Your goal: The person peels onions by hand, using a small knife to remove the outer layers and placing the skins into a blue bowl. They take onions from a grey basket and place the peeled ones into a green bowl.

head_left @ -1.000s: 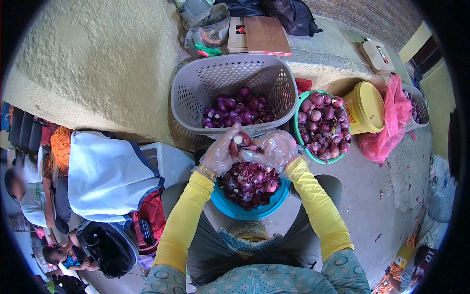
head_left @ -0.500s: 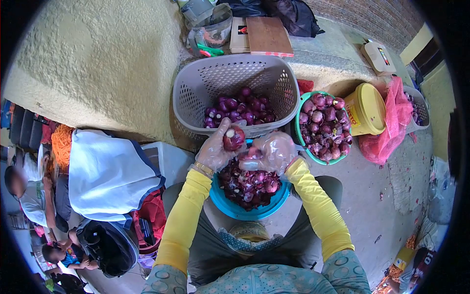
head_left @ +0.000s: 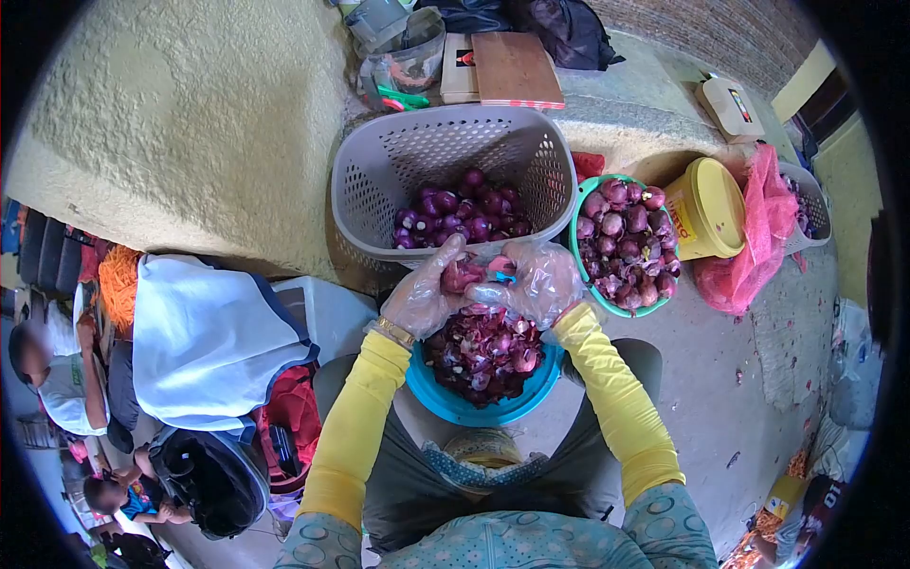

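Note:
Both my hands wear clear plastic gloves and meet above a blue basin (head_left: 424, 396). My left hand (head_left: 422, 292) is closed around a red onion (head_left: 462, 275). My right hand (head_left: 538, 284) is closed beside the onion, with a small blue and red object (head_left: 501, 269) at its fingers; its shape is partly hidden. Onion skins (head_left: 482, 356) and some onions lie in the basin. Just beyond my hands, a grey perforated basket (head_left: 379, 156) holds shiny purple onions (head_left: 464, 209).
At the right are a green basin (head_left: 580, 261) of unpeeled onions, a yellow bucket (head_left: 718, 211) and pink netting (head_left: 749, 256). A white cloth (head_left: 213, 332) and black bag (head_left: 204, 484) lie left. Two people (head_left: 71, 394) (head_left: 142, 498) sit at the far left; another (head_left: 806, 522) is lower right.
The onion in my left hand has turned and sits slightly lower. My right hand has moved closer to it, and the blue and red object now shows at its fingers.

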`<state>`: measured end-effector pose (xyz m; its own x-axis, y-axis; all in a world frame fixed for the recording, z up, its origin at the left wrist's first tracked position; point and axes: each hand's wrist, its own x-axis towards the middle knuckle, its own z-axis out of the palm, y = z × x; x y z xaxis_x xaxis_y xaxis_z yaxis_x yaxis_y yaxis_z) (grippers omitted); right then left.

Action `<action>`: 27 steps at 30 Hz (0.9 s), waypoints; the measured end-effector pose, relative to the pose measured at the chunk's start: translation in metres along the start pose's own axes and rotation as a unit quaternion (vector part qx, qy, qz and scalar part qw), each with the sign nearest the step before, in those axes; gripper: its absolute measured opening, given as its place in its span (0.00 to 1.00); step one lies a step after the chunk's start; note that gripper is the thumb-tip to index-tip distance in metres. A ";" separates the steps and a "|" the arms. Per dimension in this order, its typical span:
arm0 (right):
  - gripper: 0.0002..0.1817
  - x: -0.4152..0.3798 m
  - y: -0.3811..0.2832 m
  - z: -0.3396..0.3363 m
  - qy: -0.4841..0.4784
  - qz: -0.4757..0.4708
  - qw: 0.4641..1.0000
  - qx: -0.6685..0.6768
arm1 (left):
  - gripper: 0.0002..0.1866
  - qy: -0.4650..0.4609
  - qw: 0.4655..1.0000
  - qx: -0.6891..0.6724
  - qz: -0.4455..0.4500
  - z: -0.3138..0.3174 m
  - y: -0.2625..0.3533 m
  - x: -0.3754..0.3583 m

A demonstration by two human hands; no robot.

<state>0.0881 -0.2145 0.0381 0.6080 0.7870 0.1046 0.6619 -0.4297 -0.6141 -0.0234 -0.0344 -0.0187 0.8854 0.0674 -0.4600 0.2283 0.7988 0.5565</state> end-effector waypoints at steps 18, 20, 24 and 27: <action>0.28 0.000 0.015 0.019 -0.020 -0.017 0.999 -0.032 | 0.24 0.008 1.000 -0.013 -0.014 0.003 -0.002 0.001; 0.29 0.001 0.014 0.016 -0.057 -0.004 0.998 0.001 | 0.24 0.015 1.000 -0.015 -0.020 0.003 -0.002 0.001; 0.30 0.001 0.014 0.015 -0.086 -0.012 0.996 0.010 | 0.23 0.019 0.999 -0.029 -0.020 0.000 -0.004 0.003; 0.32 0.000 0.015 0.018 -0.087 -0.031 0.995 -0.024 | 0.21 0.030 0.999 -0.035 -0.020 -0.003 -0.004 0.004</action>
<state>0.0902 -0.2128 0.0146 0.4830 0.8756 0.0018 0.7189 -0.3953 -0.5718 -0.0217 -0.0353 -0.0251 0.8498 0.0686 -0.5227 0.2323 0.8413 0.4881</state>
